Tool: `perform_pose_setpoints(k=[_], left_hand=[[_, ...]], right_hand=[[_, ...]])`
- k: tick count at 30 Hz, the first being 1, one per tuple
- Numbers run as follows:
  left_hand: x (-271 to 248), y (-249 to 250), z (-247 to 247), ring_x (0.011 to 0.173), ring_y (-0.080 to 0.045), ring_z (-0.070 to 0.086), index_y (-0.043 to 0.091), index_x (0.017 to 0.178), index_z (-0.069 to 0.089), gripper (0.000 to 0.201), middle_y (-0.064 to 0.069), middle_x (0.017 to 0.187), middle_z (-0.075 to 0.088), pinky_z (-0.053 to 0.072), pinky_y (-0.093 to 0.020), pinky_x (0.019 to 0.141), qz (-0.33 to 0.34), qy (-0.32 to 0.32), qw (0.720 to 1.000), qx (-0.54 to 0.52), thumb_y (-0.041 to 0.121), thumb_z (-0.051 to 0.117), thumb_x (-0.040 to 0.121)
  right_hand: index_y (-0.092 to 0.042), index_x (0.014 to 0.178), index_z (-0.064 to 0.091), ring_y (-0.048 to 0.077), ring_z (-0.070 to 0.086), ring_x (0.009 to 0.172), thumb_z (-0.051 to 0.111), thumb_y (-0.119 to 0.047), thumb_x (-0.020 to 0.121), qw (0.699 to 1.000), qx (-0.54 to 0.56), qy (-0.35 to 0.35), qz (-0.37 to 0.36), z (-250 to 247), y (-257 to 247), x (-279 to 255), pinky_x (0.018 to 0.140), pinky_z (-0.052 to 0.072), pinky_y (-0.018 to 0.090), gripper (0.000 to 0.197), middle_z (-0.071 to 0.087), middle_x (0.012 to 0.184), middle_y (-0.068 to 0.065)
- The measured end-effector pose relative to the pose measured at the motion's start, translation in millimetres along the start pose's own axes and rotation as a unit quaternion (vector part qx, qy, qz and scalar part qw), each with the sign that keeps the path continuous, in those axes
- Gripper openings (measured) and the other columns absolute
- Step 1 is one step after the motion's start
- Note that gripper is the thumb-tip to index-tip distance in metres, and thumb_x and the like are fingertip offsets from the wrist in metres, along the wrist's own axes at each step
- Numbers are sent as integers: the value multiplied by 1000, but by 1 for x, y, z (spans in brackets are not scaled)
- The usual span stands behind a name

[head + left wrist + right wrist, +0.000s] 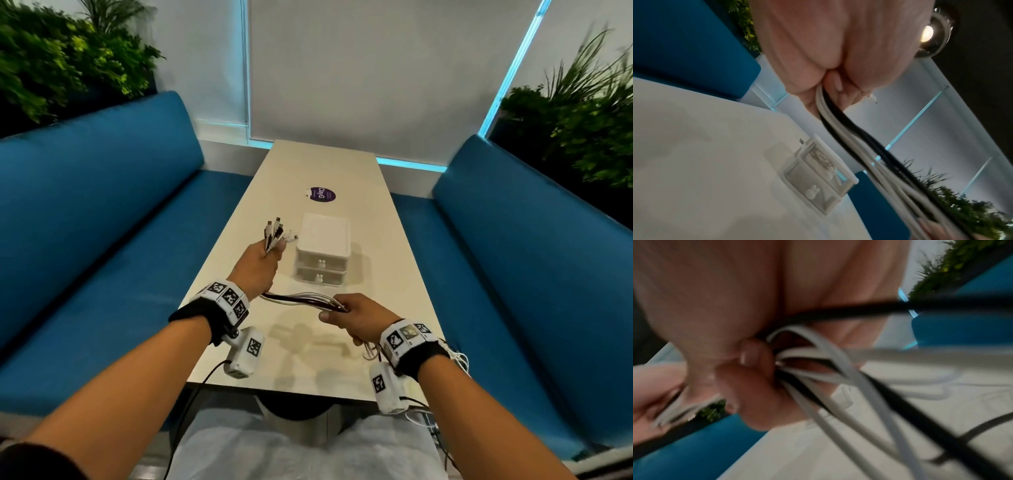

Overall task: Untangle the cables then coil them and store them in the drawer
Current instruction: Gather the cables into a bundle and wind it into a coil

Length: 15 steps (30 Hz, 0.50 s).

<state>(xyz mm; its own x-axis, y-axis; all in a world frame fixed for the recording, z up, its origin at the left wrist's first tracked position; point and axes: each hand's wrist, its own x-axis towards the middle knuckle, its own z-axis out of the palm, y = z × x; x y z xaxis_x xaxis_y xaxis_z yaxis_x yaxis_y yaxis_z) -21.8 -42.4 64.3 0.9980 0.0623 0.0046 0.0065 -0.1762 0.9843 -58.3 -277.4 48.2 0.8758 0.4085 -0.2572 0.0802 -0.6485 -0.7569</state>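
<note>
A bundle of white and black cables (301, 298) stretches between both hands above the table. My left hand (262, 262) grips one end in a fist, with the plug ends (275, 231) sticking up out of it. My right hand (356, 315) grips the bundle further along, and loose loops hang below its wrist over the table's right edge. The left wrist view shows the cables (840, 123) leaving the fist; the right wrist view shows them (830, 369) blurred under curled fingers. A small white drawer unit (323, 250) with two closed drawers stands just beyond my left hand.
The narrow white table (308, 356) runs away from me between two blue benches (102, 219). A round purple sticker (322, 194) lies beyond the drawer unit. Plants stand behind both benches. Thin black camera leads hang from my wrists.
</note>
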Motion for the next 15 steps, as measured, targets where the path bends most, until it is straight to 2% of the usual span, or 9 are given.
perform_pose_setpoints(k=[2, 5, 7, 9, 10, 11, 12, 13, 15], left_hand=[[6, -6, -2, 43, -13, 26, 26, 82, 52, 28, 9, 49, 32, 25, -26, 45, 11, 2, 998, 55, 45, 44, 102], [10, -9, -4, 46, -14, 33, 27, 103, 60, 29, 10, 48, 42, 30, -30, 47, 54, -10, 986, 157, 49, 41, 102], [8, -4, -1, 52, -16, 40, 24, 100, 55, 27, 8, 59, 49, 34, -30, 52, 75, -32, 974, 213, 46, 40, 103], [5, 3, 3, 55, -18, 44, 26, 95, 50, 24, 3, 66, 52, 35, -30, 54, 80, -61, 958, 269, 45, 39, 103], [3, 6, 5, 56, -18, 46, 27, 94, 48, 23, 2, 68, 53, 35, -29, 53, 75, -78, 950, 294, 46, 38, 103], [1, 8, 7, 57, -18, 47, 27, 91, 47, 25, 0, 69, 53, 35, -29, 53, 70, -98, 942, 314, 47, 38, 103], [-2, 9, 9, 57, -18, 48, 26, 87, 47, 29, -2, 69, 55, 36, -29, 53, 63, -117, 935, 329, 48, 37, 103], [-5, 10, 11, 57, -18, 49, 24, 84, 48, 34, -3, 69, 56, 36, -29, 53, 59, -134, 928, 344, 50, 38, 102], [-12, 13, 15, 58, -19, 51, 20, 81, 54, 46, -4, 68, 59, 37, -30, 54, 61, -164, 909, 378, 59, 38, 98]], right_hand=[[-21, 84, 66, 15, 44, 52, 63, -51, 87, 999, 28, -30, 13, -7, -5, -1, 49, 43, 28, 31, 50, 70, -2], [-13, 86, 68, 14, 37, 51, 56, -48, 94, 996, 64, -58, 20, -16, -8, -4, 49, 42, 26, 38, 45, 67, -1], [-11, 81, 62, 14, 40, 49, 52, -45, 97, 994, 74, -70, 30, -21, -7, -4, 57, 50, 30, 39, 40, 61, -2], [-14, 78, 57, 16, 52, 51, 48, -50, 97, 995, 42, -76, 45, -27, -6, -5, 72, 55, 38, 42, 44, 59, -2], [-16, 77, 57, 16, 55, 53, 47, -54, 96, 996, 13, -67, 52, -30, -7, -5, 75, 56, 40, 44, 46, 60, -2], [-16, 77, 58, 16, 54, 52, 47, -55, 96, 997, 2, -54, 53, -33, -8, -6, 72, 57, 39, 45, 45, 60, -3], [-15, 77, 58, 15, 48, 50, 47, -52, 97, 998, 10, -43, 50, -35, -9, -6, 63, 56, 35, 44, 41, 58, -4], [-13, 78, 57, 14, 40, 49, 47, -48, 98, 998, 31, -36, 46, -36, -11, -7, 55, 50, 31, 42, 37, 56, -5], [-12, 80, 53, 13, 30, 48, 48, -43, 99, 994, 86, -33, 53, -36, -15, -7, 46, 36, 25, 37, 32, 55, -6]])
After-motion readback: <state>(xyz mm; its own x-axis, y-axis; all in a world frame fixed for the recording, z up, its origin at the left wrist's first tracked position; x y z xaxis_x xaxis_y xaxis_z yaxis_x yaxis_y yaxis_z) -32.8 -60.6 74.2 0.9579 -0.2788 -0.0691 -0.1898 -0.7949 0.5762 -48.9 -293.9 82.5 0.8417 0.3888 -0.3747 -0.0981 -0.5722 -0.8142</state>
